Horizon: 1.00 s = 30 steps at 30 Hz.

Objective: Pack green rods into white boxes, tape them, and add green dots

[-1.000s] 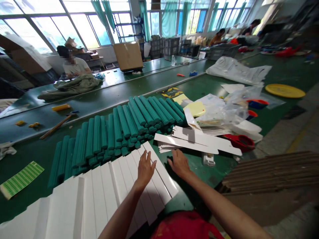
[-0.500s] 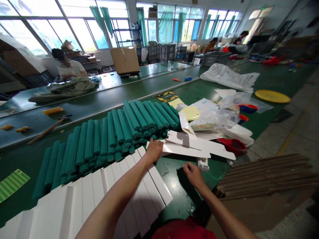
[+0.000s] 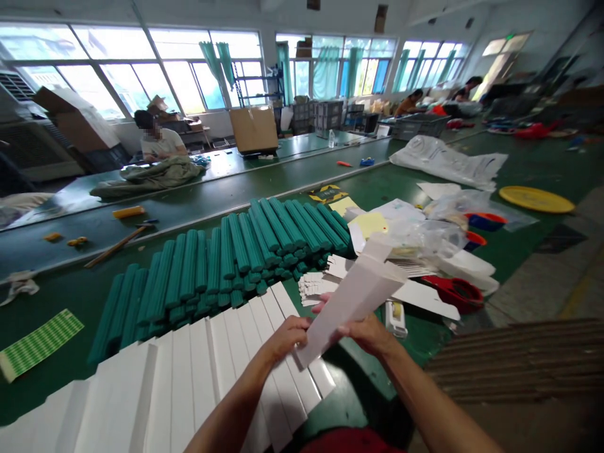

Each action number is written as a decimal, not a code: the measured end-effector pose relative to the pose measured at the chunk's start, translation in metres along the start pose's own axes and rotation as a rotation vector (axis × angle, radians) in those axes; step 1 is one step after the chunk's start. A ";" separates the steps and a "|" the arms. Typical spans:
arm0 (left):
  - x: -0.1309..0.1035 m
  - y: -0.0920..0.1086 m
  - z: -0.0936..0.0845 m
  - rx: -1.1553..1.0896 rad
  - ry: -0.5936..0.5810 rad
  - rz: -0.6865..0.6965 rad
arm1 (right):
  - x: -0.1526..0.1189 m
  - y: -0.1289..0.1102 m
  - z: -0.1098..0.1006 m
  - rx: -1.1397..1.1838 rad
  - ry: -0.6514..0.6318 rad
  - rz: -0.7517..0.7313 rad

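Note:
A long white carton (image 3: 352,305) is held up in front of me, tilted, its far end higher and to the right. My left hand (image 3: 289,336) grips its near end from the left. Around its right side, my right hand (image 3: 365,332) has its fingers wrapped, partly hidden by the carton. Flat white cartons (image 3: 226,352) lie overlapping in a row below and to the left. Behind them is a pile of green ribbed rods (image 3: 236,245). More white cardboard pieces (image 3: 425,297) lie beyond the held carton, beside a white tape dispenser (image 3: 395,318).
A red tape roll or ring (image 3: 455,294), clear plastic bags (image 3: 425,236) and a yellow disc (image 3: 536,199) are on the right. Stacked brown cardboard (image 3: 514,358) stands at the lower right. A person (image 3: 163,141) sits across the table at the far left.
My left hand has taken a white piece from the far stack and brought it nearer, where it now shows as an opened carton. My right hand has closed on it too. The view has shifted.

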State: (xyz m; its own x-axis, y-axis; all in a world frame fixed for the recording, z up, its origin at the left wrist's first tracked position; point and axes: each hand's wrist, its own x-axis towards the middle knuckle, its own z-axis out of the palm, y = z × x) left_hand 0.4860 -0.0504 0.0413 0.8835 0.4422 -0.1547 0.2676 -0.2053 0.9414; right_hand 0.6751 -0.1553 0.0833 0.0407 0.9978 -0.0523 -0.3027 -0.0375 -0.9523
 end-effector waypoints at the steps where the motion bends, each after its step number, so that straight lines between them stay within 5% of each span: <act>1: 0.002 0.003 0.006 -0.056 0.054 0.020 | 0.000 -0.007 0.002 -0.050 0.055 0.014; 4: 0.006 0.024 0.015 -0.265 0.334 0.139 | 0.001 -0.023 0.004 -0.379 0.235 -0.035; 7: 0.008 0.057 0.020 -0.306 0.576 0.234 | 0.004 -0.017 0.007 -0.706 0.226 -0.137; 12: 0.016 0.089 0.027 -0.249 0.733 0.156 | 0.003 0.026 0.011 -0.813 0.192 -0.111; 17: 0.001 0.072 0.018 -0.173 0.857 0.067 | 0.019 0.018 -0.019 -0.786 -0.172 -0.075; 19: -0.008 0.062 0.018 -0.177 0.913 0.027 | 0.046 0.002 -0.025 -0.817 -0.086 -0.082; 22: -0.019 0.052 0.024 -0.214 0.943 0.031 | 0.106 -0.019 -0.004 -1.197 0.095 -0.334; 25: -0.026 0.051 0.030 -0.206 0.936 0.066 | 0.171 -0.028 0.041 -1.750 -0.031 -0.573; 30: -0.032 0.057 0.023 -0.317 0.898 0.100 | 0.243 -0.027 0.087 -2.088 -0.289 -0.421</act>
State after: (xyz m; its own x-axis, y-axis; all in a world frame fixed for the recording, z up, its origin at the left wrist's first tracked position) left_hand 0.4817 -0.0959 0.0928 0.2368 0.9670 0.0941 -0.0257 -0.0906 0.9956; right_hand 0.6103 0.0930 0.1222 -0.3616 0.9315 0.0385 0.9076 0.3422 0.2432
